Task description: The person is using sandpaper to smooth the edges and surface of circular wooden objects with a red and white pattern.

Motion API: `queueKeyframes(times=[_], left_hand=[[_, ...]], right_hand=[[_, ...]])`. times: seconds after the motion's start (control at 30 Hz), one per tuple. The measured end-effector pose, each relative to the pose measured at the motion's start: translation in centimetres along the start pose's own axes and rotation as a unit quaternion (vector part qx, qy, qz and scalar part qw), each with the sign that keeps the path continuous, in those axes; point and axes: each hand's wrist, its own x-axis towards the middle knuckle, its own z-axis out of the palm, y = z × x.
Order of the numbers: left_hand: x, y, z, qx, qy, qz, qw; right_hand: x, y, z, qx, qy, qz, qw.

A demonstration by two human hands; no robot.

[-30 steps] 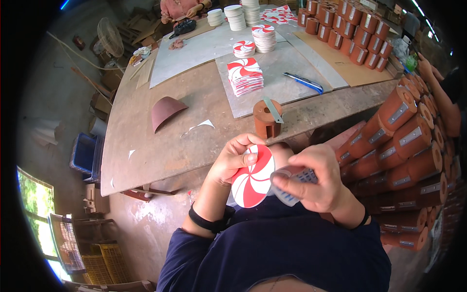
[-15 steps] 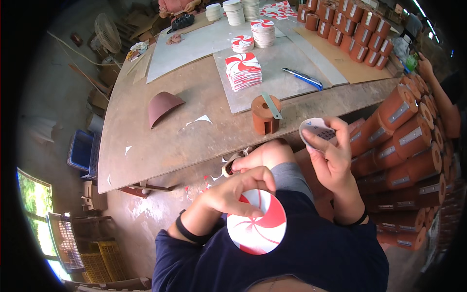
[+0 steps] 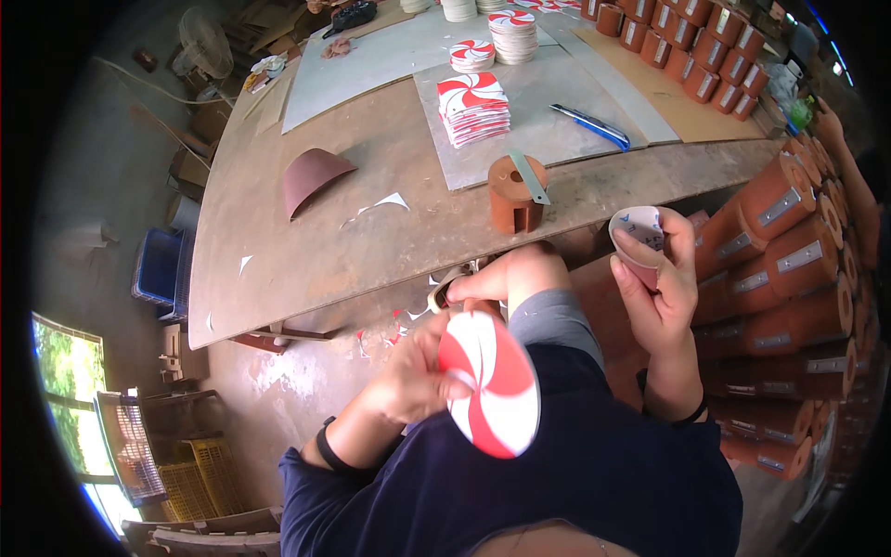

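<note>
My left hand (image 3: 408, 376) pinches a round disc (image 3: 501, 399) with a red and white swirl by its left side, its printed face tilted toward me. On the right, my right hand (image 3: 670, 292) grips a curled piece of sandpaper (image 3: 640, 223), pale with blue print on one side and brown on the other. The two hands are apart. Near the table edge a brown cylinder (image 3: 513, 200) stands upright with a flat metal strip (image 3: 529, 176) across its top. Farther back is a stack of square swirl-printed cards (image 3: 475, 116).
The wooden table (image 3: 251, 278) bears a curved brown sheet (image 3: 314, 178), white offcuts, a blue utility knife (image 3: 594, 128) and stacks of round discs (image 3: 512, 42). Brown cylinders (image 3: 784, 204) are piled at my right, more at the back right. Another person's arm (image 3: 840, 148) shows at far right.
The disc in my left hand has turned and tilted, and the hand's fingers have gone to its left side. My right hand has moved slightly right, with the sandpaper more curled.
</note>
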Motion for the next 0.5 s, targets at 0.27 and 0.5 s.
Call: queueKeyframes(times=[0.27,0.5], left_hand=[[4.3,0.0,-1.9,-0.084,0.117,0.087,0.986],[6.0,0.2,-2.4,0.012,0.131,0.098,0.986]], right_hand=[[-1.3,0.1,0.8,0.027,-0.044,0.015,0.999],[-0.9,-0.8,1.6,0.023,-0.075,-0.021,0.997]])
